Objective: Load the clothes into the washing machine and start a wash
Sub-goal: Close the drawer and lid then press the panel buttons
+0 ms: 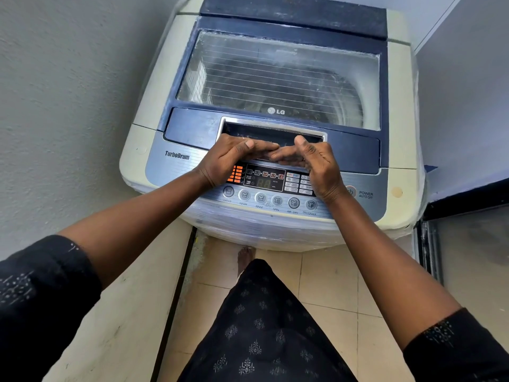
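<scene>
Washing machine: top-loader, set on tiled floor, hemmed in by wall on the left and dark-framed panel on the right. Plastic wrap is seen round the front of the cabinet.

Lid: closed, lying flat, with a clear window. Drum is seen through it; something dark is made out at the drum's bottom, but whether it is clothes cannot be told.

Both forearms are stretched forward from black printed sleeves and converge at the lid's front edge. Black printed garment and one bare foot are seen below, by the machine's base.

Control panel: partly covered by both wrists. Orange indicator bars are lit. The digits are dim.

Left hand: palm down, fingers held nearly straight and pointed to the right, laid along the lid's front lip just below the handle recess; thumb laid over the fingers. Nothing is gripped.

Right hand: turned on edge, fingers nearly straight and pointed left, tips meeting the left hand's fingertips on the same lip; thumb raised toward the recess. Nothing is gripped.

Button row: untouched, in front of the hands. Power button: half hidden by the right wrist.
</scene>
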`<state>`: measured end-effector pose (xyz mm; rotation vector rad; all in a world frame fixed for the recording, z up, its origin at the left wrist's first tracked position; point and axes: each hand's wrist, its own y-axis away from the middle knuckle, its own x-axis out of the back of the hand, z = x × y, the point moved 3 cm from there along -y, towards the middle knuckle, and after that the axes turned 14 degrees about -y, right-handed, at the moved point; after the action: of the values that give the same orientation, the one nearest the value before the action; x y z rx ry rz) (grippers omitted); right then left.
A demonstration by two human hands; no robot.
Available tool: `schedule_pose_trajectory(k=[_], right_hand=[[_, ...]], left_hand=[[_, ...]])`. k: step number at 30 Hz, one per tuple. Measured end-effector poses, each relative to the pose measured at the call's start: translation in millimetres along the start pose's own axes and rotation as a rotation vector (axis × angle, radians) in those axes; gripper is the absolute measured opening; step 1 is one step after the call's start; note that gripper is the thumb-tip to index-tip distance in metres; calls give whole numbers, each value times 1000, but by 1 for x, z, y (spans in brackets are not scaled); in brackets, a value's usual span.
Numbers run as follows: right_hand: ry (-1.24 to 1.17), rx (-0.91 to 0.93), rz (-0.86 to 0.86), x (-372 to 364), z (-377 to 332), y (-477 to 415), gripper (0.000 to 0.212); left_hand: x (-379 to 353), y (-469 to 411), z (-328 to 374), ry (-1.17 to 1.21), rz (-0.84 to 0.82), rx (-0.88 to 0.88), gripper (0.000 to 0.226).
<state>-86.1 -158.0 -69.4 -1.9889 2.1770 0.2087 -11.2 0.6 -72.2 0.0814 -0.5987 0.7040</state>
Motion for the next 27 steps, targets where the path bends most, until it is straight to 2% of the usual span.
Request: schedule_pose_trajectory(k=[27], right_hand=[[50,13,16,0,0,-1,41]], left_hand=[[3,-1,1,-104,17,-32,49]])
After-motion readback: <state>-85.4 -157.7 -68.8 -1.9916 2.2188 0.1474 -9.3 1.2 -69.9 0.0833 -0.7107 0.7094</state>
